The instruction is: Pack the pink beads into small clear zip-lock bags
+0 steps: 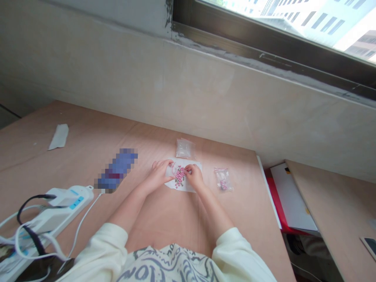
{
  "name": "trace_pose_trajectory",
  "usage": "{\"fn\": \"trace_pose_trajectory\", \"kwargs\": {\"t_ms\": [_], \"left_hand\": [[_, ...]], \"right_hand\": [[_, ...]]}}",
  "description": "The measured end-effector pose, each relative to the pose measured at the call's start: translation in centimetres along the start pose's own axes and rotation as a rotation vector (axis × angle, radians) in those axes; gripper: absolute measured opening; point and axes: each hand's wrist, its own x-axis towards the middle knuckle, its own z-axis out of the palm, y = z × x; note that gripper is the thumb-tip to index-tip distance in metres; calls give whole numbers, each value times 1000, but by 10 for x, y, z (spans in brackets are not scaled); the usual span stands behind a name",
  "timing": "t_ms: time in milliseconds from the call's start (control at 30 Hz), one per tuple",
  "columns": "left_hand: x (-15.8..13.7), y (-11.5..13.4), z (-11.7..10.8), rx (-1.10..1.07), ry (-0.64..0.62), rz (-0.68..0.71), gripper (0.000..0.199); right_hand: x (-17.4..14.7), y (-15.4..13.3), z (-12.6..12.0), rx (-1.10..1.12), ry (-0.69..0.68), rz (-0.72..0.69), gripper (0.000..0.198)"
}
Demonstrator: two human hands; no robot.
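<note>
A pile of small pink beads [179, 175], mixed with some darker, metallic-looking ones, lies on a white sheet of paper [189, 188] on the table. My left hand [158, 174] curves round a small see-through plastic bag [170, 170] with a pinkish edge, at the pile's left side. The bag's contents are too small to make out. From the right, my right hand [194, 175] reaches to the pile with its fingertips pinched together. Whatever sits between those fingertips is too small to name.
A clear zip bag [184, 149] lies behind the paper. Another zip bag [223, 180], with pink pieces inside, lies to the right. On the left are a blurred-out phone [116, 171], a power strip [69, 209] with cables, and a white scrap [58, 136].
</note>
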Motion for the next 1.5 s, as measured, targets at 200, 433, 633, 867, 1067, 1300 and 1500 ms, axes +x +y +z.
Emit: {"fn": "trace_pose_trajectory", "kwargs": {"t_ms": [200, 433, 633, 867, 1067, 1300, 1500], "left_hand": [[4, -1, 7, -7, 7, 0, 44], [3, -2, 4, -32, 9, 4, 45], [3, -7, 3, -53, 10, 10, 44], [3, -4, 4, -35, 0, 16, 44], [4, 1, 5, -23, 3, -2, 43], [3, -8, 5, -53, 30, 17, 46], [4, -10, 6, -53, 18, 17, 46]], "right_hand": [[-9, -34, -6, 219, 16, -57, 10], [2, -12, 6, -28, 71, 28, 10], [9, -2, 11, -85, -16, 2, 7], [3, -21, -5, 116, 8, 50, 7], [-4, -39, -8, 201, 75, -31, 12], [2, -2, 11, -95, 23, 16, 7], [6, -5, 12, -157, -54, 58, 9]]}}
